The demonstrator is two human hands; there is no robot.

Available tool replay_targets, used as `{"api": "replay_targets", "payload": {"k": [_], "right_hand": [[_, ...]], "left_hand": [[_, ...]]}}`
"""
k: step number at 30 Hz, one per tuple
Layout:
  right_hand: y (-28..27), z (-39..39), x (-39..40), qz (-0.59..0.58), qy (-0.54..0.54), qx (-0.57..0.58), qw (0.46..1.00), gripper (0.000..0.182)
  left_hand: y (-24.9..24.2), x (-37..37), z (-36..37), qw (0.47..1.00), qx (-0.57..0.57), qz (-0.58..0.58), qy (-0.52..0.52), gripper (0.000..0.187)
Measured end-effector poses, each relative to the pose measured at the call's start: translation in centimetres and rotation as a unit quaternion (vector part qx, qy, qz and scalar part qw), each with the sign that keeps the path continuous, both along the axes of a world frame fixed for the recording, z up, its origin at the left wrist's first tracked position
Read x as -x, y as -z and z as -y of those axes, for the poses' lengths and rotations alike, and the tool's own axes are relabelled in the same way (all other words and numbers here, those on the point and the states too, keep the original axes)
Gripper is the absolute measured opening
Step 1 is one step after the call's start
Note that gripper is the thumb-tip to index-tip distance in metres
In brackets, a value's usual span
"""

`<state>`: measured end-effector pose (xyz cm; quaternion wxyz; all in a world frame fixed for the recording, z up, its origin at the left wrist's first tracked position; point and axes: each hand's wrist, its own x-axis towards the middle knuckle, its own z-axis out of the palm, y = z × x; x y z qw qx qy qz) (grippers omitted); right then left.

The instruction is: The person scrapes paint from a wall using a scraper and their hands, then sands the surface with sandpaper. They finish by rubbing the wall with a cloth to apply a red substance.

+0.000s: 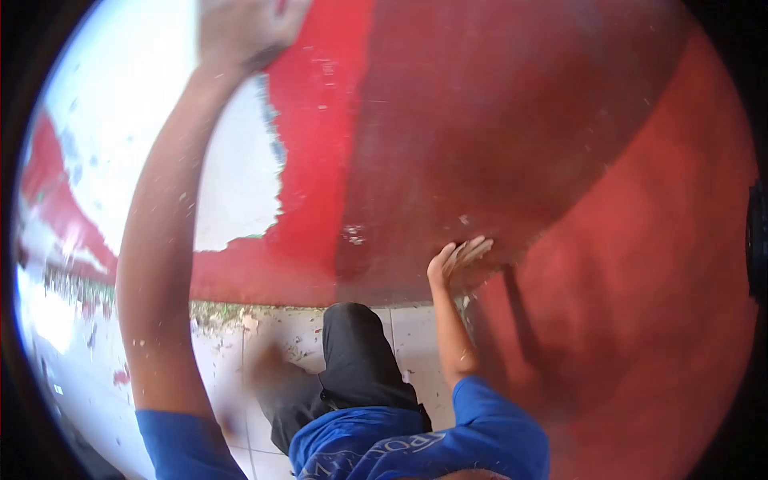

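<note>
The red wall (488,112) is set directly before the person, and its paint is broken at the left by a ragged-edged white patch (240,180). The right hand (460,258) is spread against the lower part of the wall, its fingers extended and nothing grasped. The left hand (252,32) is raised beside the patch, blurred and cut by the upper edge; whether anything is gripped there cannot be told. Debris (212,314) is scattered along the wall's foot on the tiled floor (420,336).

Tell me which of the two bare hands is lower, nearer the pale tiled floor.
The bare right hand, low by the dark red surface; the bare left hand is up at the picture's top edge.
</note>
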<state>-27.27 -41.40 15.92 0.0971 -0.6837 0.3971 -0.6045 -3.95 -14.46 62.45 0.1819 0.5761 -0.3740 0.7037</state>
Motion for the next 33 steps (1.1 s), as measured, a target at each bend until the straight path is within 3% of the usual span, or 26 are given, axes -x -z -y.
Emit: {"api": "replay_targets", "payload": {"k": [1,3,5,6,7,9,11,13,15,16,17,18,19,20,21,22,24,25,27,28,29,31,33], "right_hand": [[-1.4,-0.6,-1.4,0.000,-0.025,0.005,1.000,0.078],[-6.9,-2.6,-2.0,0.013,0.043,-0.047,0.998,0.081],[-15.5,-1.3,-1.7,-0.008,0.063,0.010,0.998,0.081],[-20.5,-0.4,-1.4,-0.023,0.061,0.054,0.996,0.080],[-26.5,-0.7,-1.2,-0.030,0.073,0.102,0.992,0.075],[-36.8,-0.6,-1.3,-0.050,0.041,0.167,0.984,0.073],[-43.8,-2.5,-3.2,-0.082,0.034,0.234,0.968,0.074],[-45.5,-5.1,-6.3,-0.123,0.054,0.334,0.933,0.076],[-43.1,-11.1,-9.0,-0.201,-0.001,0.446,0.872,0.079],[-40.5,-14.1,-10.0,-0.305,-0.066,0.458,0.833,0.080],[-37.0,-15.4,-11.4,-0.453,-0.108,0.482,0.742,0.077],[-33.5,-15.4,-13.1,-0.433,-0.251,0.586,0.637,0.073],[-32.8,-15.9,-13.2,-0.434,-0.259,0.590,0.630,0.073],[-33.0,-16.3,-13.4,-0.440,-0.257,0.627,0.590,0.070],[-34.5,-17.0,-14.1,-0.439,-0.248,0.667,0.549,0.067],[-37.3,-17.0,-14.3,-0.395,-0.255,0.637,0.611,0.070],[-46.8,-20.5,-11.7,-0.470,-0.045,0.553,0.686,0.064],[-50.9,-19.6,-11.6,-0.394,-0.050,0.554,0.731,0.058],[-57.2,-14.3,-13.8,-0.160,-0.032,0.611,0.775,0.060],[-59.7,-13.0,-14.2,-0.163,-0.024,0.614,0.772,0.060],[-61.7,-12.2,-14.3,-0.132,-0.029,0.604,0.785,0.061],[-61.7,-12.8,-14.5,-0.103,-0.039,0.599,0.793,0.062],[-55.8,-15.1,-15.5,-0.095,-0.019,0.546,0.832,0.062]], "left_hand": [[-0.1,0.4,-0.7,0.997,-0.048,-0.060,0.025,0.067],[0.1,0.0,-0.9,0.998,-0.039,-0.035,0.038,0.065],[1.0,-0.8,-0.2,0.989,0.025,0.011,0.149,0.061],[3.1,-1.2,-0.2,0.988,0.008,0.013,0.157,0.061],[5.8,-1.3,-0.3,0.986,-0.007,0.015,0.166,0.061],[13.8,1.8,-2.2,0.978,-0.141,-0.104,0.113,0.063],[26.1,4.4,-4.0,0.938,-0.239,-0.185,0.170,0.061],[36.6,8.8,-7.7,0.852,-0.353,-0.349,0.166,0.068],[48.6,13.0,-11.4,0.796,-0.291,-0.504,0.166,0.081],[52.4,15.7,-14.1,0.736,-0.257,-0.605,0.162,0.079],[57.6,18.1,-16.9,0.696,-0.210,-0.672,0.140,0.077],[61.7,20.4,-18.9,0.646,-0.163,-0.736,0.119,0.074],[62.5,22.0,-19.9,0.610,-0.027,-0.787,0.092,0.069],[62.5,21.9,-20.9,0.569,0.110,-0.813,0.061,0.065],[61.8,20.5,-21.9,0.579,0.124,-0.804,0.059,0.065],[61.2,19.9,-22.7,0.586,0.136,-0.797,0.055,0.061],[57.2,20.6,-24.3,0.573,0.106,-0.812,0.022,0.047],[55.8,21.1,-25.0,0.574,0.109,-0.811,0.027,0.047],[54.3,21.0,-25.7,0.550,0.003,-0.834,-0.041,0.043],[57.2,20.0,-26.2,0.593,-0.027,-0.805,0.000,0.042],[58.6,19.4,-26.2,0.592,-0.029,-0.805,0.008,0.042],[60.3,19.2,-26.0,0.559,-0.026,-0.829,0.022,0.045],[57.2,19.3,-25.6,0.531,-0.049,-0.846,-0.009,0.046]]}}
